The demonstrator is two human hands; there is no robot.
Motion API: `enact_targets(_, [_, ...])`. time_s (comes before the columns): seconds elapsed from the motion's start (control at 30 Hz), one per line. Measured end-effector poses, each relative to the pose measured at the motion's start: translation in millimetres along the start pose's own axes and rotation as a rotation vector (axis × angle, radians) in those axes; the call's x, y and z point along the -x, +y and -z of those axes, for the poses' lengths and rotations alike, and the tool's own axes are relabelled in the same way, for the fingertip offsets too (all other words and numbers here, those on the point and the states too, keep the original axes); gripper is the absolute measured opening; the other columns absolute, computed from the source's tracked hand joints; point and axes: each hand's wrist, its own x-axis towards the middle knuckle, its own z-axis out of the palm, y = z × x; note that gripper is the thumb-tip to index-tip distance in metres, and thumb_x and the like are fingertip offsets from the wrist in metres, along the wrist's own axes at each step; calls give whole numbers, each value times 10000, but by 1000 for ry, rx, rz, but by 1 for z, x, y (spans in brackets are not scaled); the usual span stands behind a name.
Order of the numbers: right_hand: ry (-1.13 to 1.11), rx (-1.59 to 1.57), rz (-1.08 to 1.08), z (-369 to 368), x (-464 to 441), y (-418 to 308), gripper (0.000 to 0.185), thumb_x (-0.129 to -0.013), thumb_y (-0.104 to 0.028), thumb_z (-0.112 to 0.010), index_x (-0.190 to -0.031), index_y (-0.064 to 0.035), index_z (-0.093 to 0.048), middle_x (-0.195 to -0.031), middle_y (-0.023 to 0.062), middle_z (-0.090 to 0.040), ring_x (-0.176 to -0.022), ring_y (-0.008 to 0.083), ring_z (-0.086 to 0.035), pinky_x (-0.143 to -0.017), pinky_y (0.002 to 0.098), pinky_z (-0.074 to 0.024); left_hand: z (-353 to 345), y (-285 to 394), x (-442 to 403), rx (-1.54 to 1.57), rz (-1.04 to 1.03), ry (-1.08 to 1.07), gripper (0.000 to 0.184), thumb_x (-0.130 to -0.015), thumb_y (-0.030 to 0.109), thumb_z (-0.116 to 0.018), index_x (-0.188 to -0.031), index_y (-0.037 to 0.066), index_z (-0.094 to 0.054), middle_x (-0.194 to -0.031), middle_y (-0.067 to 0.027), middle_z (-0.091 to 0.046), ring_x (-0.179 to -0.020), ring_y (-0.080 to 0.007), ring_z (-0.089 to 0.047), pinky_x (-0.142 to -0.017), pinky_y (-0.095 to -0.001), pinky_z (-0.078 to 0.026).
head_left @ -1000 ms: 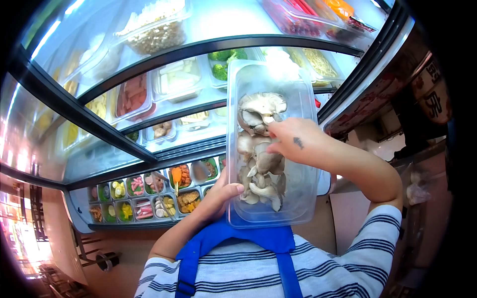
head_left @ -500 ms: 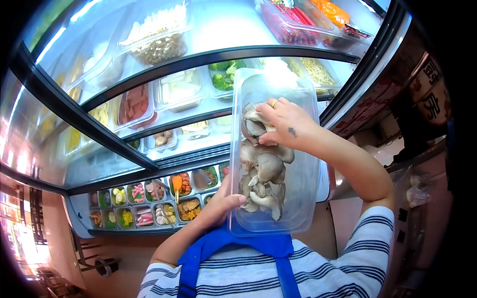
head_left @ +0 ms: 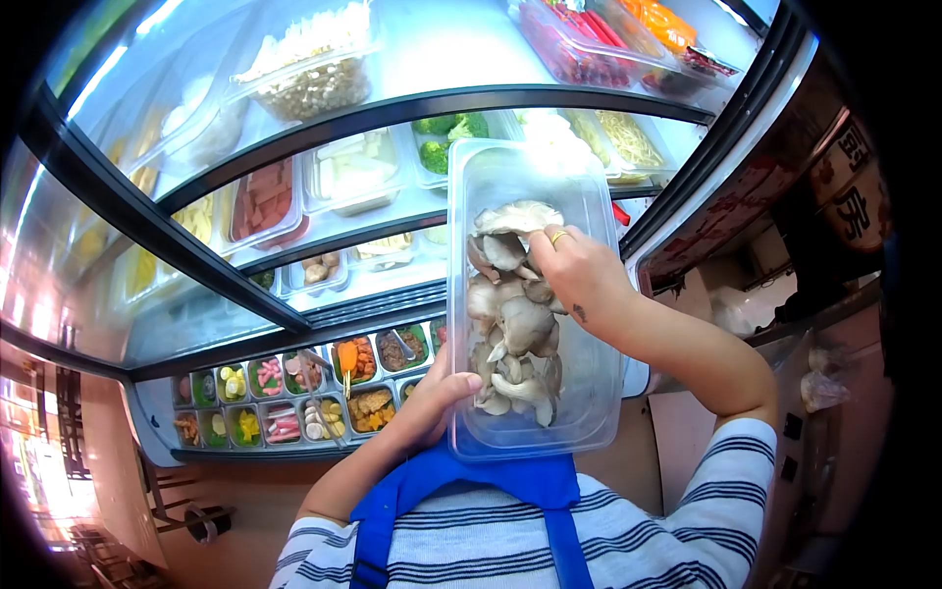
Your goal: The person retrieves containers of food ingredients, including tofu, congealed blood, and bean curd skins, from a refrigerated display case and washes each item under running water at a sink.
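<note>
A clear plastic tub [head_left: 589,407] is held up in front of my chest, tilted toward me. My left hand [head_left: 439,401] grips its left side, thumb over the rim and the other fingers mostly hidden. Grey oyster mushrooms [head_left: 525,329] lie in a column along the tub's left half. Over the upper part of the pile, my right hand [head_left: 587,277] pinches the edge of a broad, pale oyster mushroom [head_left: 518,216]. That hand wears a ring, and its fingertips are partly hidden behind the mushroom.
Ahead, a glass-fronted display case holds tubs of enoki mushrooms [head_left: 312,64], broccoli [head_left: 449,137] and sliced red meat [head_left: 262,199]. Its black frame bars [head_left: 432,101] cross close beyond the tub. Small steel pans [head_left: 371,408] of toppings line the lower left.
My right hand has moved down and right, its fingers now pinching the upper mushroom, whose broad pale cap shows more. The tub has shifted slightly left.
</note>
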Motion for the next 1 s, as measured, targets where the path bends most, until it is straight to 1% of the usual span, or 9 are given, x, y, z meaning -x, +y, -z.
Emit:
enact_targets(0.1, [65, 199, -1, 7, 0, -8, 124, -618, -29, -535, -721, -19, -466, -688, 95, -504, -676, 217, -539, -591, 293, -466, 3, -2, -1, -17, -26, -20, 852, -669, 270, -579, -1325, 26, -93, -1316, -171, -222, -1219, -271, -249, -995, -357, -220])
enact_targets(0.2, [108, 249, 6, 2, -1, -9, 117, -609, -42, -537, -709, -38, -475, -677, 80, -502, -671, 200, -539, -569, 283, -466, 6, -5, -3, -37, -22, -9, 908, -628, 311, -624, -1319, 40, -100, -1297, -181, -248, -1179, -288, -316, -940, -395, -339])
enact_targets(0.33, [47, 185, 16, -16, -6, -3, 148, -626, -31, -538, -760, -24, -476, -719, 90, -520, -698, 218, -526, -577, 291, -441, 1, 1, -2, -34, -7, 0, 901, -630, 309, -626, -1315, 35, -109, -1296, -183, -251, -1176, -290, -323, -939, -395, -341])
enact_targets(0.4, [13, 102, -39, -5, -8, -3, 135, -638, -41, -539, -760, -34, -482, -725, 87, -523, -691, 220, -525, -580, 293, -441, 2, 0, -1, -19, -8, -18, 840, -670, 267, -572, -1321, 25, -99, -1309, -168, -236, -1210, -270, -265, -992, -361, -235])
enact_targets(0.57, [-144, 32, -56, 16, -5, -8, 103, -676, -91, -570, -743, -61, -498, -741, 81, -529, -715, 230, -521, -608, 304, -441, 6, -4, 1, 54, 22, 38, 840, -664, 300, -606, -1310, 26, -145, -1277, -181, -295, -1162, -292, -348, -955, -398, -320])
enact_targets(0.67, [-278, -333, 365, 10, 4, -15, 140, -708, -159, -600, -739, -59, -507, -740, 82, -523, -793, 238, -507, -663, 339, -430, 5, 0, 1, 37, 10, 23, 810, -683, 255, -556, -1320, 33, -107, -1283, -170, -268, -1188, -266, -294, -979, -364, -261])
enact_targets(0.8, [-448, -478, 227, 25, 15, -28, 138, -719, -156, -595, -790, -64, -520, -773, 84, -521, -791, 242, -507, -671, 342, -427, 6, 2, 1, 14, -28, 29, 813, -681, 263, -570, -1316, 24, -122, -1269, -172, -283, -1170, -263, -316, -966, -358, -273])
enact_targets(0.93, [-747, -630, 27, 38, 18, -28, 242, -720, -44, -542, -961, -66, -543, -915, 105, -519, -858, 270, -507, -738, 348, -425, 4, 6, 1, -18, -20, 41, 807, -681, 255, -570, -1315, 23, -128, -1266, -172, -285, -1169, -261, -316, -963, -354, -275])
enact_targets(1.0, [-508, -582, 475, 32, 21, -26, 382, -660, 32, -519, -1029, -68, -528, -1037, 129, -506, -930, 290, -490, -782, 344, -421, 9, 1, -2, -45, -3, 43, 801, -679, 248, -566, -1314, 19, -133, -1265, -171, -288, -1170, -258, -314, -964, -350, -272])
